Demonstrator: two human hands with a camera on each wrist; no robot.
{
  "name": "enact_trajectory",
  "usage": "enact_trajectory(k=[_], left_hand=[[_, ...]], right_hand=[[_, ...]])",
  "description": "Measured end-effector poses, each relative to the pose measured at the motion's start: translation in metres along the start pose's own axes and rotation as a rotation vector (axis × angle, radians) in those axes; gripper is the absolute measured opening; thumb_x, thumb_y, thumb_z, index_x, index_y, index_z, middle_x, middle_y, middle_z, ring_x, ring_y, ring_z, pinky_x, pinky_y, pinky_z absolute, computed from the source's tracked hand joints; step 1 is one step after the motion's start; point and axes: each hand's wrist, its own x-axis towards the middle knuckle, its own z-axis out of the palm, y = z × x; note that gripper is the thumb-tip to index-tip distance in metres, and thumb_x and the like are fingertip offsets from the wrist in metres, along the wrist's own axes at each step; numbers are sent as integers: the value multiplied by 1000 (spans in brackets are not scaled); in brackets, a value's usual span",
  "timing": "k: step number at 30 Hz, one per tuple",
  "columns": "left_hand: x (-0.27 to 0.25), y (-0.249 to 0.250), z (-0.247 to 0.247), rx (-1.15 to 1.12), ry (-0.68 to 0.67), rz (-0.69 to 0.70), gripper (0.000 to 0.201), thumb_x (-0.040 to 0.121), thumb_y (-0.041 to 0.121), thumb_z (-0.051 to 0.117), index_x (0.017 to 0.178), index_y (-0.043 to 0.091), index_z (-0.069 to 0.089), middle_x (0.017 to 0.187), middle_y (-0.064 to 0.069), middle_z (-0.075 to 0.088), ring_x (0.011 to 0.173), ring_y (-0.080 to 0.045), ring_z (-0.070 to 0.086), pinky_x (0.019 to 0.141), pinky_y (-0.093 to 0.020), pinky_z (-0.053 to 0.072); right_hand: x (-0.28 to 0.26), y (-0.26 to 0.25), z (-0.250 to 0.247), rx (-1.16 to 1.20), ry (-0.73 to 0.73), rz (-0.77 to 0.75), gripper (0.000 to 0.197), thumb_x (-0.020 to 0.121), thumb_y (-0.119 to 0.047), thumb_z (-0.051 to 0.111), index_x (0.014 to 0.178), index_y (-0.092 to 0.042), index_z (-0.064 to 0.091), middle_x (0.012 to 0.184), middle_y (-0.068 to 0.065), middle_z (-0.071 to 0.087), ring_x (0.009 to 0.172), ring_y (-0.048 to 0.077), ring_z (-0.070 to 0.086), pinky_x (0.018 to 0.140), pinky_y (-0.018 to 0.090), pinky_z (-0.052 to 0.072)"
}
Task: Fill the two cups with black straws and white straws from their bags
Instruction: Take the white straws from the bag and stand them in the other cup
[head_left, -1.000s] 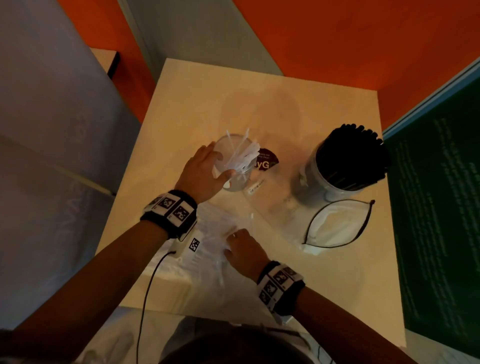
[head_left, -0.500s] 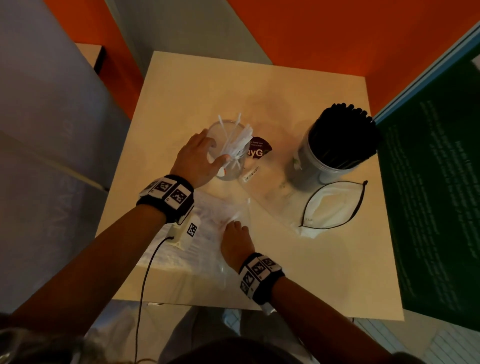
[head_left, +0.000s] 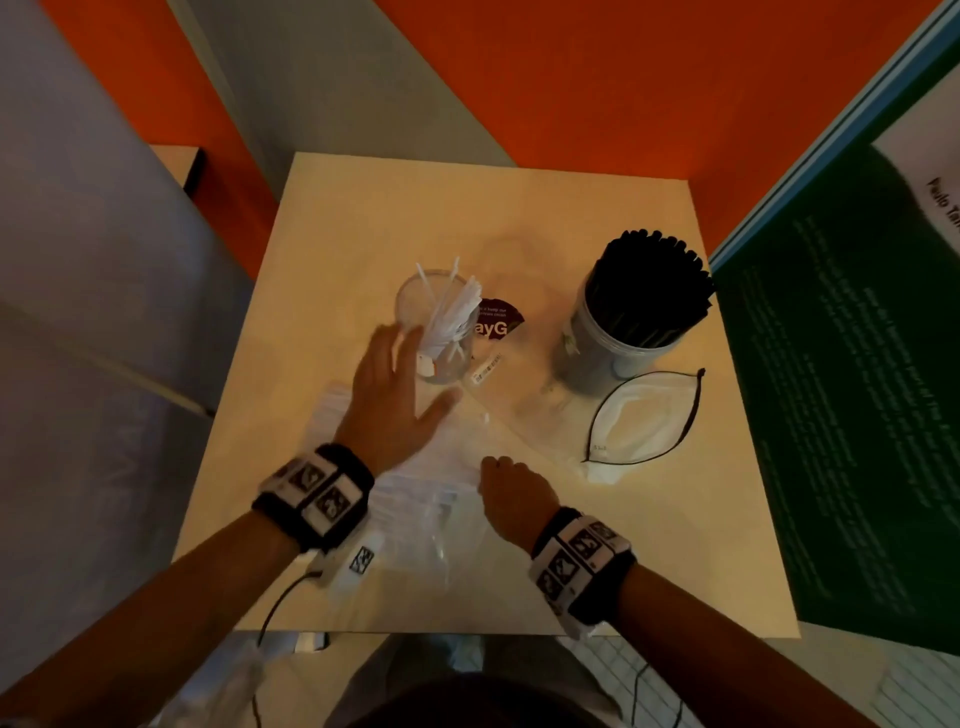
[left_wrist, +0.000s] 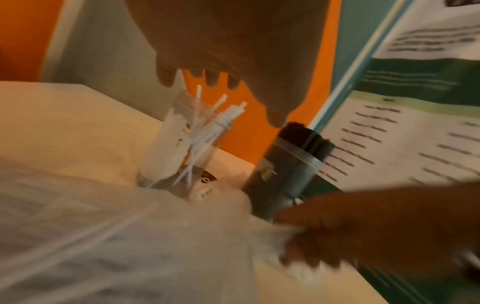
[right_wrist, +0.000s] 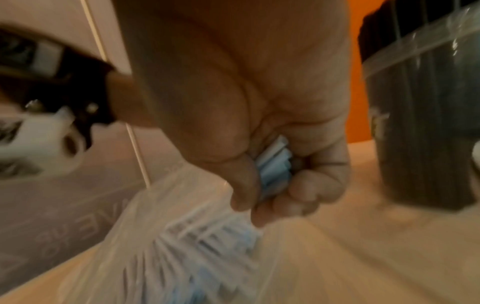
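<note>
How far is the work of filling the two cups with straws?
Done: the black-straw cup looks full. In hand: the right hand grips a bunch of white straws at the clear bag; the left hand is open beside the white-straw cup. Left: that cup holds only a few.

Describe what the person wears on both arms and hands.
Both forearms are bare, no sleeves or gloves. The left hand and right hand each have a black wristband with square black-and-white marker tiles. A dark cable hangs from the left band's white tagged unit.
</note>
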Motion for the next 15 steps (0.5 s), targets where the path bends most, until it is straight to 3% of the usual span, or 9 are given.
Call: enact_trajectory(k=[4,6,7,9,11,13,15], left_hand=[[-29,22,27,79,-304,240,100,80,75,46,152,18,8,161,-4,5,146,-17,-9,120,-43,-1],[-29,32,42,73,-385,280,104,76,72,54,152,18,8,160,-1,9,147,-16,-5,119,-36,-4],[-26,38,49,42,-407,285,104,76,68,59,152,18,9,158,-3,16,147,-18,4,118,-34,0],[-20,49,60,-82,-431,238,97,79,55,68,152,20,14,146,-8,40,135,-23,35,113,-33,23],[-13,56,64,-213,-443,131,78,84,42,68,147,24,25,118,-10,63,108,-26,59,93,-35,46],[-7,57,63,-260,-414,97,46,91,31,60,133,22,45,98,-11,69,89,-28,66,74,-35,51],[-3,54,57,-332,-367,106,19,94,27,55,111,19,57,87,-10,69,80,-30,65,62,-32,46]], right_hand=[[-27,30,-47,-143,-72,-33,27,99,-18,36,119,-4,47,116,14,58,102,31,61,81,38,48],[-41,40,-75,-193,-110,-36,28,98,-17,37,121,-4,48,118,13,59,105,30,61,85,36,47],[-47,45,-89,-207,-127,-35,29,98,-18,38,121,-5,49,119,12,59,106,29,60,87,35,46],[-59,53,-115,-220,-163,-44,29,98,-18,39,122,-6,51,121,11,59,108,27,59,89,33,44],[-65,58,-139,-194,-211,-61,26,98,-18,40,118,-9,53,118,10,59,100,23,56,81,31,40],[-66,61,-161,-98,-196,-76,19,98,-23,44,105,-10,56,106,8,60,85,17,49,70,26,35],[-60,66,-178,153,-97,-95,31,97,-35,48,102,-7,61,97,6,61,80,17,51,68,28,40]])
